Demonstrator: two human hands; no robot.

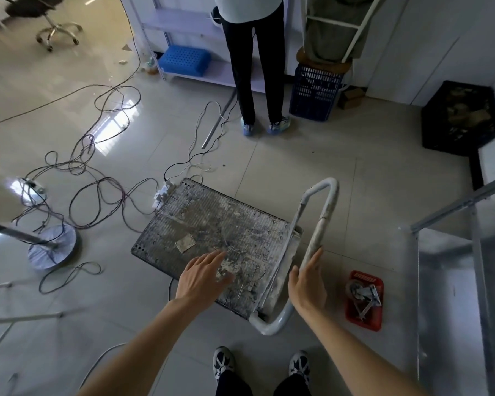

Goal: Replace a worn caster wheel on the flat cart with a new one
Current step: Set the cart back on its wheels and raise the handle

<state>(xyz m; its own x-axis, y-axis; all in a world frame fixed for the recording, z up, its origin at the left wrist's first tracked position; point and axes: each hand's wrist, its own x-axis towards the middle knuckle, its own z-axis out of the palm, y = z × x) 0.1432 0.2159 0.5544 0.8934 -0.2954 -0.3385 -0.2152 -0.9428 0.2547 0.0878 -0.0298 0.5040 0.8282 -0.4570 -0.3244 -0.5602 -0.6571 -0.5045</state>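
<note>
The flat cart (212, 238), a dark ribbed platform smeared with pale dried plaster or paint, is sitting on the light tiled floor (326, 172) directly in front of the person, its grey-white tubular metal handle (323, 224) standing up at the end nearest the right arm. No wheels of the cart are showing from this head view. A small square patch (185, 243) is lying on the deck near its middle.

The left hand (203, 277) is reaching out over the near part of the deck, fingers spread and straight, holding nothing; whether the palm is touching the surface cannot be told. The right hand (307, 284) is lying against the handle's bar with fingers extended along it and the thumb set apart, not wrapped around the tube.

Just to the right of the cart, a small red plastic basket (365, 300) is resting on the floor, holding a caster wheel with metal bracket (362, 292) and some loose metal pieces.

Tangled black cables (97, 178) are trailing across the floor to the left, beside a round stand base (53, 247). Another person's dark trouser legs (259, 81) are standing at a white shelf unit (183, 27) farther back, next to a blue plastic crate (315, 92). The wearer's own shoes (223, 362) are showing at the bottom edge.
</note>
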